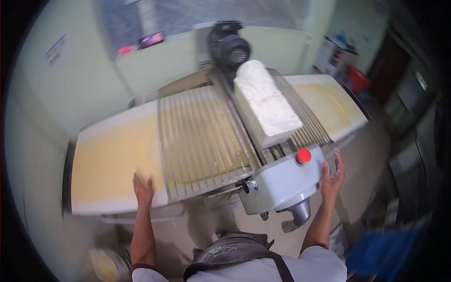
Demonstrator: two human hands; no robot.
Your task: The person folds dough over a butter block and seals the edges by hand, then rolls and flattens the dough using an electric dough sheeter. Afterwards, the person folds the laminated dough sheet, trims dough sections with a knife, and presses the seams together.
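Observation:
A machine with long belts, likely a dough sheeter, spans my view, with pale yellow layers [112,160] on both sides. Slatted metal guards [197,141] flank its middle, where a long white block or container with lumpy white top [265,103] rests. My left hand [143,188] is at the left belt's near part, fingers apart and holding nothing; whether it touches the surface I cannot tell. My right hand [332,174] is open beside the right end of the white control housing [277,188], near its red button [304,155]; contact is unclear.
A dark motor [235,49] stands behind the machine against a green wall [66,94]. A white appliance [329,56] and red object [357,79] sit at the back right, near a dark doorway [390,66]. Blue material [376,249] lies low right; a container [105,263] stands low left.

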